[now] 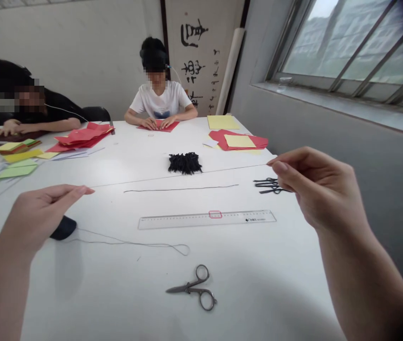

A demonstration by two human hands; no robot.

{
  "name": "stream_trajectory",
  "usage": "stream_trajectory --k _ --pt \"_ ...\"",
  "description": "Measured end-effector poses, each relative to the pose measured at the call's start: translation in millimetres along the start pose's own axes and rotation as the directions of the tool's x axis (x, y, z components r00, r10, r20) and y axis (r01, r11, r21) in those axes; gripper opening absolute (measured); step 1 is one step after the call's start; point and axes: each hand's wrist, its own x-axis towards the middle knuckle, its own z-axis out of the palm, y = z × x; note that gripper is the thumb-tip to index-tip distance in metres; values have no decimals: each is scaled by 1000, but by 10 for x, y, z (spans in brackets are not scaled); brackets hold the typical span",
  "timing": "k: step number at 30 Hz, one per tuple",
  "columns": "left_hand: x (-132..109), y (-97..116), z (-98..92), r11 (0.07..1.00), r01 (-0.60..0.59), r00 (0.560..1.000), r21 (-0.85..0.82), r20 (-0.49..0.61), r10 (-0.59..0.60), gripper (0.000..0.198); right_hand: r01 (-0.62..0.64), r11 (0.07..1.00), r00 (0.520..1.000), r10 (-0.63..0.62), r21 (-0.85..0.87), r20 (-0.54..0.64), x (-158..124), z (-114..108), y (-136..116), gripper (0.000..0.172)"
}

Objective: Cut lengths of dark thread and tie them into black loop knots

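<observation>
A thin dark thread (173,176) is stretched taut above the white table (116,293). My left hand (47,213) pinches one end of it, and the other end is pinched in my right hand (315,184). Below the thread lies a straight length of dark cord (182,189). A clear ruler (176,221) lies nearer to me. Partly hidden behind my left hand is a dark spool (65,228), from which a loose loop of thread runs right. Small metal scissors (190,287) rest at the front, their handles spread apart.
A bundle of black strands (184,163) lies mid-table, with a few black looped cords (267,185) by my right hand. Red paper (84,136) and coloured sheets are piled left, more at back right. One person (160,99) handles red paper opposite; another (55,109) sits left.
</observation>
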Motion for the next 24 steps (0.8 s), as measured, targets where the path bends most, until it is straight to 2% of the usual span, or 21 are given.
stream_trajectory --k 2,3,5,6,8,9,10,11,13,14,16,18,21,24 --pt "107 -64 77 918 -25 999 395 36 12 6 -28 997 998 32 -69 55 -36 109 67 15" --pt "125 -60 170 868 -54 997 493 75 19 9 -23 992 990 40 -127 134 -72 198 102 14" --pt "70 25 434 893 -176 982 415 141 128 20 44 974 943 33 -224 331 -169 413 167 13" --pt "-2 99 587 891 -286 953 352 203 226 29 102 965 908 9 -241 418 -224 522 194 12" --pt "-212 277 887 878 -455 845 148 382 373 45 204 954 847 -59 -220 529 -331 705 229 12" --pt "-333 362 1023 883 -468 797 32 448 406 47 237 951 827 -91 -198 555 -378 772 237 13" --pt "-454 433 1145 894 -441 744 -78 525 413 44 260 949 815 -117 -178 568 -417 819 239 13" --pt "-566 485 1254 914 -364 696 -182 598 396 41 284 945 805 -144 -161 575 -448 850 237 14" --pt "-738 524 1432 935 -116 631 -336 702 331 33 342 928 788 -199 -146 582 -486 875 233 15" --pt "-794 514 1504 929 10 613 -370 736 287 28 370 917 782 -221 -150 582 -494 876 234 16" --pt "-846 457 1616 899 194 614 -393 763 201 24 402 901 780 -244 -163 576 -490 868 248 17" --pt "-844 383 1688 873 287 642 -395 755 131 27 386 908 795 -237 -165 558 -468 853 271 14" --pt "-806 297 1732 868 316 685 -384 725 71 29 314 943 824 -214 -109 524 -426 829 298 11" --pt "-784 256 1739 881 300 708 -367 705 53 31 262 964 853 -211 -43 477 -396 809 303 10"
